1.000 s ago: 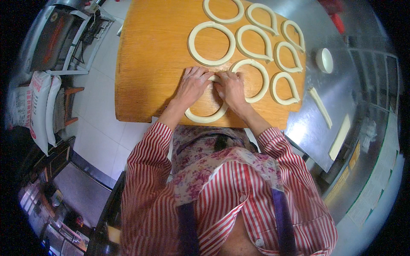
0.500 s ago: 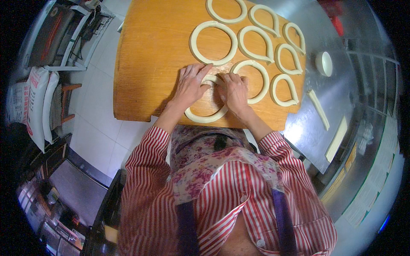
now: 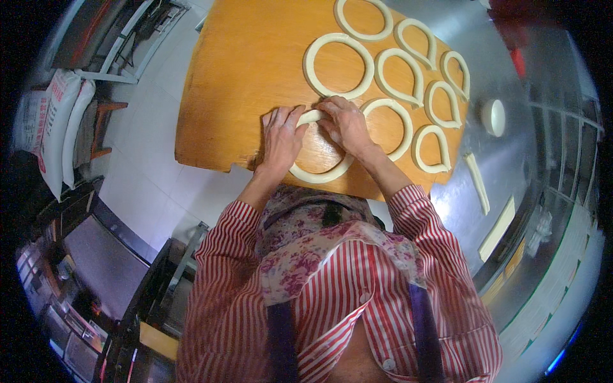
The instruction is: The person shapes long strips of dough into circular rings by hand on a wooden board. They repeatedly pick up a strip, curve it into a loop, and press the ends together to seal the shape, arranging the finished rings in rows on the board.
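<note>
At the near edge of the wooden board (image 3: 223, 96), a dough ring (image 3: 322, 178); the left hand (image 3: 280, 138) pinches its upper left; the right hand (image 3: 348, 127) curls over its top — pinching or not, I cannot tell; the hands, nearly meeting a second ago, stand farther apart, so shaping seems to move round it; beyond, dough loops (image 3: 310, 67); farther right, a white bowl (image 3: 498, 119) — contents indiscernible.

- 9 to 11 o'clock of the left hand (image 3: 281, 137): open wooden board (image 3: 242, 83) to cross
- 12 to 3 o'clock of the right hand (image 3: 347, 126): dough rings (image 3: 308, 67) block
</note>
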Demonstrator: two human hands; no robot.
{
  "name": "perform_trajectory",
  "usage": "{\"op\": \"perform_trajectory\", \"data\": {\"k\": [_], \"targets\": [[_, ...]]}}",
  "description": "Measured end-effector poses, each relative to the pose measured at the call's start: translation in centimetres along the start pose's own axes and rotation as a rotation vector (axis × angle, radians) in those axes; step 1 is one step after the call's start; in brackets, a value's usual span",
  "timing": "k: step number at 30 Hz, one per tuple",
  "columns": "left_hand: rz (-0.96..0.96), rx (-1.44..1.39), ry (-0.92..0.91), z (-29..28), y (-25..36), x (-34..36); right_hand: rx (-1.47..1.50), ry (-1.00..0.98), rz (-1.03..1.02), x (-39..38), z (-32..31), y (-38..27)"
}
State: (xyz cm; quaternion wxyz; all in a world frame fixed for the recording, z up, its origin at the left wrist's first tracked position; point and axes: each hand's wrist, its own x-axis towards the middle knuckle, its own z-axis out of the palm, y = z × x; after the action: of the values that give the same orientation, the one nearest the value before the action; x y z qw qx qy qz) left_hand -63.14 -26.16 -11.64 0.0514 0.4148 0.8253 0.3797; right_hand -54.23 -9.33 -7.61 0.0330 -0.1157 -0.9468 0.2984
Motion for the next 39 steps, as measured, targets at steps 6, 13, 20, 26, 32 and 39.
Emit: {"op": "perform_trajectory", "data": {"k": [6, 13, 20, 26, 32, 39], "targets": [[-0.032, 0.024, 0.009, -0.7, 0.1, -0.3, 0.013, -0.017, -0.097, 0.7, 1.0, -0.1], [-0.111, 0.027, 0.147, 0.0, -0.2, -2.9, 0.059, 0.033, 0.001, 0.4, 1.5, -0.7], [-0.009, 0.061, 0.047, -0.8, 1.1, -0.3, -0.109, 0.11, 0.137, -2.4, -0.1, 0.1], [0.085, 0.122, -0.12, 0.8, 0.8, 2.1, -0.125, 0.083, 0.192, -3.3, -0.5, 1.3], [0.279, 0.098, -0.207, 2.2, 1.6, 3.7, -0.125, 0.112, 0.167, -4.1, -0.1, 2.7], [0.27, 0.111, -0.216, 3.2, 1.2, 4.1, -0.286, 0.117, 0.198, -6.2, -0.2, 2.3]]}}
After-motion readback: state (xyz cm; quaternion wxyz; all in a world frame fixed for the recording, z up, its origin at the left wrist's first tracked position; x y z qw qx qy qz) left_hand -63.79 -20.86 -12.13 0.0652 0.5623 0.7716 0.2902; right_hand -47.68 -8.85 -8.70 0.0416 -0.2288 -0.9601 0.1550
